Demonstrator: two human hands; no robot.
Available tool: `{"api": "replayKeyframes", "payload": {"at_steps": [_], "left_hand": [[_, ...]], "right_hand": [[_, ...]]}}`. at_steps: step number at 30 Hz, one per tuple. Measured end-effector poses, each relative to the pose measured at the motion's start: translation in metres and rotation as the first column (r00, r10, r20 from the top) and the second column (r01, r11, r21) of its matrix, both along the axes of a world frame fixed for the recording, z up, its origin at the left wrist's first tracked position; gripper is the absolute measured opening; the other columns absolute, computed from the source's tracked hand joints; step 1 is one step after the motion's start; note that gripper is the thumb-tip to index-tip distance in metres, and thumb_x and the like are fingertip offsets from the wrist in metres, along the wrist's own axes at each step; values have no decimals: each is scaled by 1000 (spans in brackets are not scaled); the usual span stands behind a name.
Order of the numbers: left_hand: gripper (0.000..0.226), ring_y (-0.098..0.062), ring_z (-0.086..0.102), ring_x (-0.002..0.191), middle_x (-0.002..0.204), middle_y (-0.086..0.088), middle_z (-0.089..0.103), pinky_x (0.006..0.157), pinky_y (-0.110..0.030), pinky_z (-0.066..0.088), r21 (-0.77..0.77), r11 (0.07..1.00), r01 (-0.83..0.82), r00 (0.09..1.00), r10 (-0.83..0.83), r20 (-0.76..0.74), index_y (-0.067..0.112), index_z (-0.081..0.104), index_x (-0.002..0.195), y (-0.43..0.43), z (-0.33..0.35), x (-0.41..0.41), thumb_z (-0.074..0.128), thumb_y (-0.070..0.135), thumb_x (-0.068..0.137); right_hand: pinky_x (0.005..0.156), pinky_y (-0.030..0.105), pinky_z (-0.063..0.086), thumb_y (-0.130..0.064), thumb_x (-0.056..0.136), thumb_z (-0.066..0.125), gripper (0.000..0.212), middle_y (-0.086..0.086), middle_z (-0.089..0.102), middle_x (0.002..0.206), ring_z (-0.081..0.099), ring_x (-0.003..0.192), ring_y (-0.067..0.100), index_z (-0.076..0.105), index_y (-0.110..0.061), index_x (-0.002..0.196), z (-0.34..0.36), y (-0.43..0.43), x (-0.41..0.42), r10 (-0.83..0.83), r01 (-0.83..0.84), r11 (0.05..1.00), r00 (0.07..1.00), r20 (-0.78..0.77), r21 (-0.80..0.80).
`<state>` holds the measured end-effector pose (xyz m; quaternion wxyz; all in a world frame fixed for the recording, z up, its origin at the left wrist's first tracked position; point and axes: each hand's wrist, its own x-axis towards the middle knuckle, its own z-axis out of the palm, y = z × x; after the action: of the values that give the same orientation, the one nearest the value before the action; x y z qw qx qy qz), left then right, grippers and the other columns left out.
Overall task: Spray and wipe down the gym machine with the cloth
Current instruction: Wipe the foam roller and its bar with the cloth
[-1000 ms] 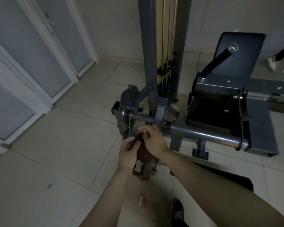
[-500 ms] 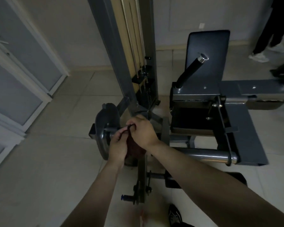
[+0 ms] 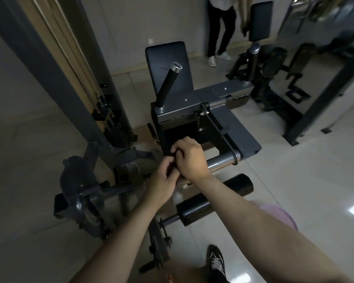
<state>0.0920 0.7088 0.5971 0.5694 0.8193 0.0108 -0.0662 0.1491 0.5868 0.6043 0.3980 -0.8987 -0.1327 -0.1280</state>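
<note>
- Pale floor tiles (image 3: 298,164) fill a dim gym, with a grey wall at the back and a standing person (image 3: 221,31) beside it.
- Your view has swung to the right since half a second ago. The white doors on the left have gone from sight, and a second machine (image 3: 274,82) now shows at far right.
- The gym machine (image 3: 194,103) sits in front of you, with its back pad (image 3: 168,60) upright and a black handle (image 3: 168,86) tilted before it.
- Your left hand (image 3: 164,180) and right hand (image 3: 191,160) meet at the centre, fingers curled, both pinching the dark cloth (image 3: 174,160) between them. Only a sliver of it shows.
- Earlier the hands worked next to the round plate (image 3: 78,180). Now they are over the chrome bar (image 3: 223,159), in front of the seat frame, well right of that plate.
- Two black foam rollers (image 3: 211,203) have come into view below your right forearm.
- Your shoe (image 3: 216,262) stands on the tiles at the bottom edge.
</note>
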Motion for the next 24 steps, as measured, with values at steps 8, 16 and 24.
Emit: {"api": "replayKeyframes", "payload": {"at_steps": [8,16,24], "left_hand": [[42,-15,48,131,137,10,59,113,-36,34,730,667,149,884,-421,204,31,46,147,-60,-39,17,39,30,105],[39,-22,56,123,137,-5,55,102,-36,46,781,606,147,903,-404,144,17,47,139,-159,-39,72,42,33,104],[43,-18,60,115,131,5,60,82,-29,40,784,615,78,960,-258,108,29,46,143,-131,-50,65,31,48,107]], "right_hand": [[92,47,47,-1,83,55,27,2,64,99,56,98,27,72,-16,98,-14,-89,16,-245,242,965,970,-10,-104],[95,43,46,-12,92,47,32,8,60,112,53,109,29,62,-15,119,-36,-154,66,-332,336,941,940,-80,40],[107,43,34,-26,96,51,49,8,58,123,46,121,27,35,-26,143,-52,-162,69,-241,224,963,965,-106,-152]]}}
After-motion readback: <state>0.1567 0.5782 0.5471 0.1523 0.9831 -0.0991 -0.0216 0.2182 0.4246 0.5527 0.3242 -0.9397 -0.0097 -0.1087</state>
